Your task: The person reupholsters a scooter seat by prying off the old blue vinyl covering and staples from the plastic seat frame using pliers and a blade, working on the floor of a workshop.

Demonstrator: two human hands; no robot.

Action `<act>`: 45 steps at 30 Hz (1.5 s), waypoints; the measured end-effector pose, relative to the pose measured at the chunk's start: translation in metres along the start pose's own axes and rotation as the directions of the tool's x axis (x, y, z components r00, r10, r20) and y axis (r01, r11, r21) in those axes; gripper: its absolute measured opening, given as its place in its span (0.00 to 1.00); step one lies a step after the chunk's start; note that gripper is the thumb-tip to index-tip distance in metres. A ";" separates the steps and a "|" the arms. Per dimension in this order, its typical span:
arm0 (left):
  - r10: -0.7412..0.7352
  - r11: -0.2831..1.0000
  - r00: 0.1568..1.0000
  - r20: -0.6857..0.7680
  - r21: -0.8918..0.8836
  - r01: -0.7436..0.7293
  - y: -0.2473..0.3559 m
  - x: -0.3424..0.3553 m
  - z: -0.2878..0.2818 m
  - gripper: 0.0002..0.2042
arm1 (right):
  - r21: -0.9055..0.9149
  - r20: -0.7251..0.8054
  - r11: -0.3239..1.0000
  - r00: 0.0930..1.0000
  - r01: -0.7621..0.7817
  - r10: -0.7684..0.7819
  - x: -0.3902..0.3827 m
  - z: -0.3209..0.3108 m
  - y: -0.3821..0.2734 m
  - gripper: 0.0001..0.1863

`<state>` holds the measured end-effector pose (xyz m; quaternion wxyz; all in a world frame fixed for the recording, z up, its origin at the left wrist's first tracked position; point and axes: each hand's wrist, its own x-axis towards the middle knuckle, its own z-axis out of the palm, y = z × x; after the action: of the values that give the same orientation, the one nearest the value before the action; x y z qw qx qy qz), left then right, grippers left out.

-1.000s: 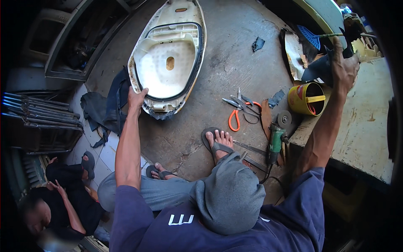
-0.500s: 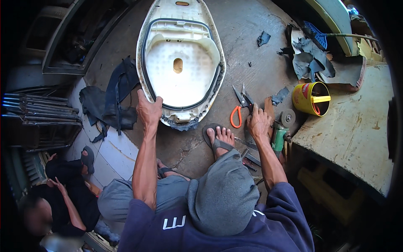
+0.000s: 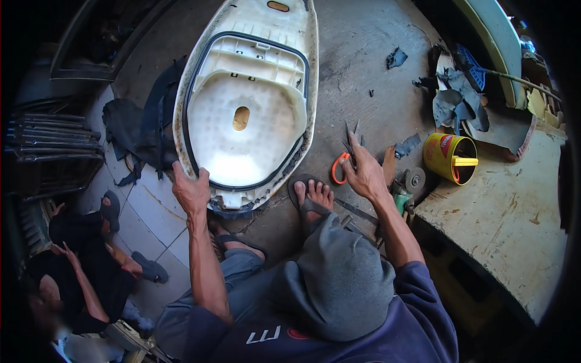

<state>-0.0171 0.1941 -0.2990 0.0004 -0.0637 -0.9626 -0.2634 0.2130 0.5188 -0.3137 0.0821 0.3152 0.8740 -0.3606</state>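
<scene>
While the left hand [image 3: 192, 190] is clamped on the near left rim of the white seat base [image 3: 218, 145], its thumb over the edge, the right hand [image 3: 365, 172] is well apart from it, over the scissors [image 3: 339, 172] to the right. The right hand's index finger is extended toward the far side, along the blades; whether the fingers close on the handles cannot be told. An orange handle loop shows beside the thumb.

The seat base lies left of centre on the floor [image 3: 357, 78], its narrower end far. A black seal [image 3: 187, 109] runs around its recess, and an oval hole pierces the recess floor.

Dark material [image 3: 145, 139] lies just left of the seat base. Right of the right hand are a green grinder [image 3: 401, 201], partly hidden by the forearm, and a yellow bucket [image 3: 437, 154] beside the bench [image 3: 496, 212]. A small dark scrap [image 3: 396, 58] lies on the far floor. A second person [image 3: 91, 284] is at near left.
</scene>
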 end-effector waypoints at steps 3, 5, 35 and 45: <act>-0.059 0.996 0.998 0.010 -0.063 0.060 -0.004 0.003 0.001 0.23 | -0.283 0.090 0.948 0.988 0.149 -0.128 0.026 -0.016 -0.034 0.32; -0.060 0.993 0.998 0.000 -0.102 0.060 -0.011 0.002 0.005 0.23 | -0.473 0.135 0.838 0.963 0.271 -0.235 0.040 -0.025 -0.048 0.29; -0.190 0.979 0.982 0.019 -0.068 0.191 -0.023 0.001 0.026 0.36 | -0.774 0.385 0.458 0.899 0.437 -0.207 0.070 -0.035 -0.076 0.28; -0.160 0.987 0.987 -0.020 -0.036 0.159 -0.018 0.002 0.024 0.32 | -0.657 0.305 0.692 0.945 0.298 -0.118 0.092 -0.056 -0.089 0.26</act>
<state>-0.0206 0.1911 -0.3285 -0.0108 0.0163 -0.9599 -0.2796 0.0906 0.5543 -0.2553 0.2571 0.1135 0.9585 -0.0481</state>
